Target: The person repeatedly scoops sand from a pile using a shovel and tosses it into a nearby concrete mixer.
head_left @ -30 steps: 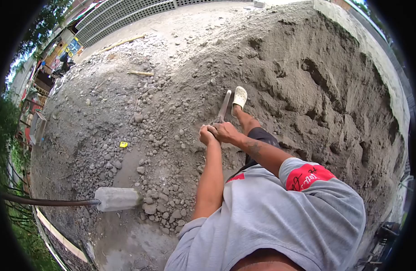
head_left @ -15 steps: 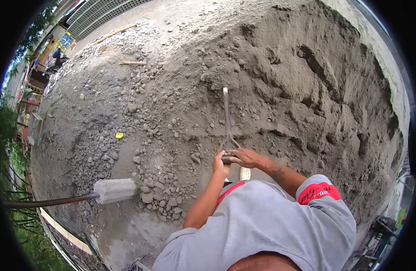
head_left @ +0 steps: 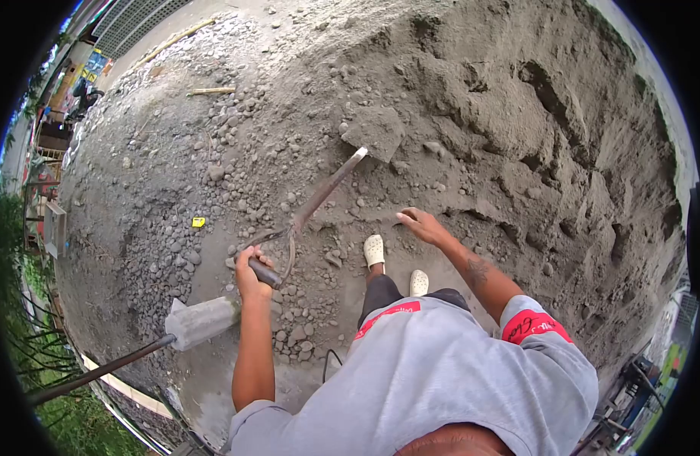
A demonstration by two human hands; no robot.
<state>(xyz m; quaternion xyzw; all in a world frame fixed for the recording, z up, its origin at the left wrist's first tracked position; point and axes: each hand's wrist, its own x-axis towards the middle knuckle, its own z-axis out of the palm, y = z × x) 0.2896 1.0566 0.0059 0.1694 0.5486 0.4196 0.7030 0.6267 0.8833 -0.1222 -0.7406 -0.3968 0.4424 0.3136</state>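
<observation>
My left hand (head_left: 252,275) is closed around the D-grip of a shovel (head_left: 315,204), out to the left of my body. The shaft slants away up to the right, and sandy soil covers the blade (head_left: 374,133), so its edge is partly hidden. My right hand (head_left: 422,226) is off the shovel, over the ground right of the shaft. Its fingers stretch loosely to the left with nothing in them.
A large heap of grey soil (head_left: 487,144) rises ahead and to the right. Loose stones (head_left: 175,262) lie to the left, near a small yellow object (head_left: 198,222). A concrete block on a rod (head_left: 201,323) stands lower left. My pale clogs (head_left: 374,251) are below.
My right hand has let go of the shovel grip and moved right. My left hand has swung the grip to the left, so the shaft now slants. One foot has come forward into view.
</observation>
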